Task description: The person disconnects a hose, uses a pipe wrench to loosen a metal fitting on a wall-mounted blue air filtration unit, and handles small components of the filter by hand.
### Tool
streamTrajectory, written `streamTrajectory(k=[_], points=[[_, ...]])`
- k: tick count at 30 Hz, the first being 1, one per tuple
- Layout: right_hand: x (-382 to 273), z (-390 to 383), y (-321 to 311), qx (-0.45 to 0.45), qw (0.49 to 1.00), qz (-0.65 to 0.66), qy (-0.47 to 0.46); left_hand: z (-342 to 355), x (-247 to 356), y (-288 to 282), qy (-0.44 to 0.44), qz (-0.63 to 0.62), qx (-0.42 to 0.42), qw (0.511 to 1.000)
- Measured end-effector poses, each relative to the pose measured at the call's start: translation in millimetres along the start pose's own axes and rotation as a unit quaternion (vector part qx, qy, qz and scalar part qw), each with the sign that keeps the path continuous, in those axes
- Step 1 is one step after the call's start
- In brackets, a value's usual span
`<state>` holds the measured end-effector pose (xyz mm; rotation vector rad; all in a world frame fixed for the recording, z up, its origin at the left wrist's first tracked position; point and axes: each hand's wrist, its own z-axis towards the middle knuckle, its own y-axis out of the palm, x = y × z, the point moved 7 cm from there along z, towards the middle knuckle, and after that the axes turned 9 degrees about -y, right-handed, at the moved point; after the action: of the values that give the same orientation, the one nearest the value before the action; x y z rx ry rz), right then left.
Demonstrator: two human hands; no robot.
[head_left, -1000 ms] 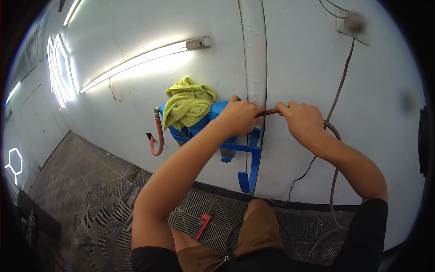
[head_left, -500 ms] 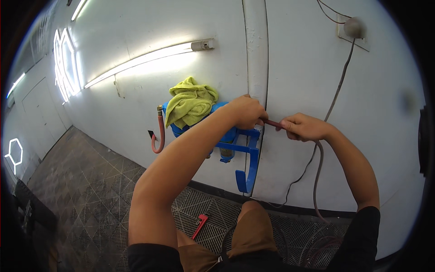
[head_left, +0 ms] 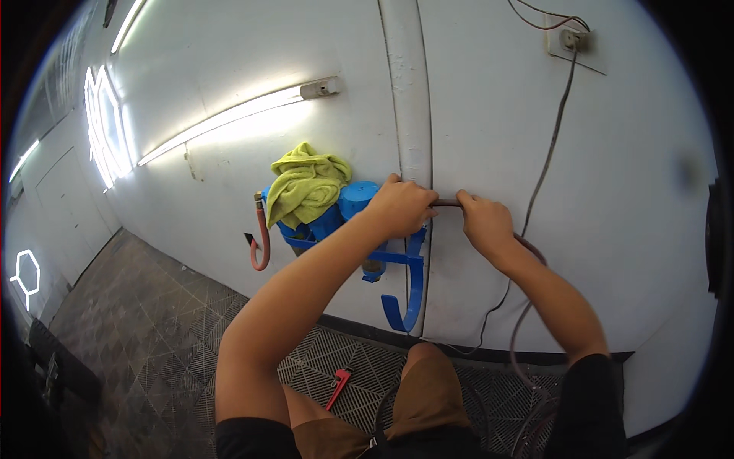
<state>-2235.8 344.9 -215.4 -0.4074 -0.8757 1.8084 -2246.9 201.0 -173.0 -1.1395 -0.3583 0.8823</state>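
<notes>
My left hand is closed at the right side of a blue air filter unit on the wall, its fingers wrapped round the end of a reddish-brown hose. What lies inside that grip is hidden. A short way to the right, my right hand grips the same hose, which runs nearly level between the two. From the right hand the hose bends down past my forearm toward the floor. A yellow-green towel drapes over the left part of the unit, and a blue hook bracket curves below my left hand.
A short red hose loops off the unit's left end. On the grated floor lies a red pipe wrench. A dark cable hangs from a wall socket at the right. A lit tube lamp is above the towel.
My right hand has slid closer to the left one and turned, its back now facing up. The hose between them is more level. The whole view has shifted slightly.
</notes>
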Motion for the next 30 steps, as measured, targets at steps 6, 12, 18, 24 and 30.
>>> streamTrajectory(k=[6,12,18,24,30], points=[[7,-16,-10,0.036,0.998,0.043,0.010,14,12,-2,0.050,0.089,-0.101,0.990],[-7,-133,-4,-0.326,0.608,0.713,0.127,-6,0,3,0.154,0.055,0.006,0.987],[33,-290,-15,-0.537,0.555,0.615,0.158,-1,0,0,0.204,0.051,0.014,0.978],[142,-187,-180,0.010,0.945,-0.236,0.226,6,18,-2,0.158,0.013,0.132,0.978],[51,-177,-127,-0.118,0.991,-0.020,0.052,-20,7,4,0.122,0.099,0.205,0.966]])
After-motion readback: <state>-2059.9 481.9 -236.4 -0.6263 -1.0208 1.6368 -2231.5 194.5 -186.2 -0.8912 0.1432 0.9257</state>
